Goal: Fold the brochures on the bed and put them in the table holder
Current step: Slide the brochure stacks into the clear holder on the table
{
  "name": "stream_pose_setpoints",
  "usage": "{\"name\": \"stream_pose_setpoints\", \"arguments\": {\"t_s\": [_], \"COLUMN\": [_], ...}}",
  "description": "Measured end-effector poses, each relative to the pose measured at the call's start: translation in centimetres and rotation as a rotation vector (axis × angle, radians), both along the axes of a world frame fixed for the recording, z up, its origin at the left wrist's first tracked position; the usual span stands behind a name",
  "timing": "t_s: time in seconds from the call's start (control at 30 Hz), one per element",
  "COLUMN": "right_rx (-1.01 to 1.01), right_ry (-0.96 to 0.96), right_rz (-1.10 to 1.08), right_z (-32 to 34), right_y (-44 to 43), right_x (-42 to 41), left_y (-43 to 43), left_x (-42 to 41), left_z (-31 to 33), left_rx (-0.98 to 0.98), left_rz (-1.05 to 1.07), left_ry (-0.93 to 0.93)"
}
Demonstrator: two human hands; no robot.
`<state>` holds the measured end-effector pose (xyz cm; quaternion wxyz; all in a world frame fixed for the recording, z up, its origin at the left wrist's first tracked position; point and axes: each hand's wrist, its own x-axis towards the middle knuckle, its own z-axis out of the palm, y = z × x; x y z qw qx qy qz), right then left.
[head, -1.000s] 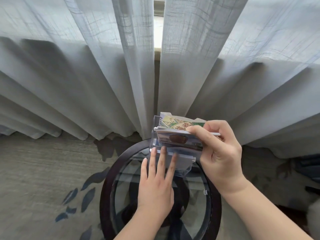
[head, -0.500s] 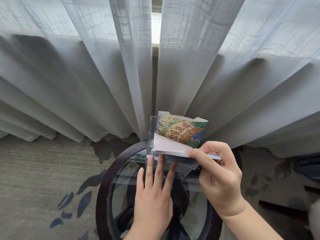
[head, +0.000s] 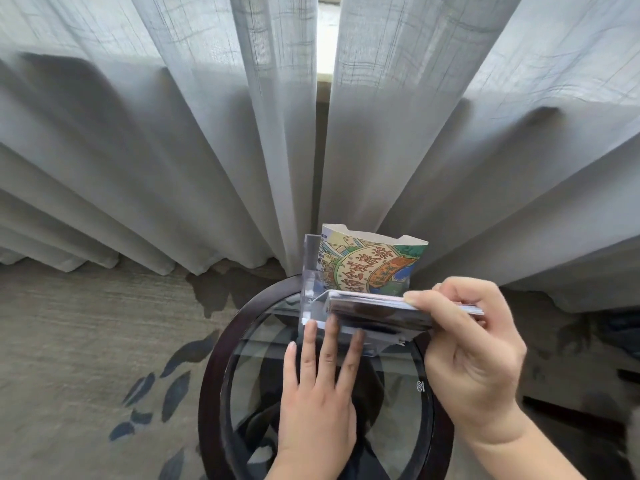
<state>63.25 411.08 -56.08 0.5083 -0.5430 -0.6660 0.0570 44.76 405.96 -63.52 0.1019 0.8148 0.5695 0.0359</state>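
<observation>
A small stack of folded brochures (head: 391, 306) is pinched flat by the right hand (head: 474, 355), at the mouth of the one clear holder (head: 313, 289). One colourful brochure (head: 372, 265) is already stood upright inside. The left hand (head: 320, 393) is laid flat, fingers spread, against the holder's front on the round glass table (head: 221, 375). Compared with half a second ago, the stack is lowered slightly. Grey curtains (head: 173, 150) are hung behind.

Pale sheer curtains (head: 173, 150) hang in deep folds to the floor, daylight showing through a narrow gap (head: 325, 36). Below lies a grey carpet (head: 86, 341) with dark leaf shapes, and a round glass table (head: 214, 375) with a dark rim.
</observation>
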Motion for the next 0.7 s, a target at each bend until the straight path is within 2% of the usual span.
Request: {"name": "stream_pose_setpoints", "arguments": {"t_s": [0.13, 0.37, 0.7], "right_rx": [-0.099, -0.141, -0.372], "right_ry": [-0.053, -0.091, -0.153], "right_rz": [0.061, 0.058, 0.13], "right_z": [-0.9, -2.9, -5.4], "right_y": [0.9, 2.1, 1.0], "right_x": [-0.8, -1.7, -2.0], "left_y": [-0.1, -0.4, 0.0], "left_x": [0.0, 0.0, -0.1], "left_z": [-0.3, -0.5, -0.3], "left_rx": [-0.014, -0.002, 0.026], "left_rz": [0.003, -0.002, -0.026], "left_ry": [0.007, 0.024, 0.056]}}
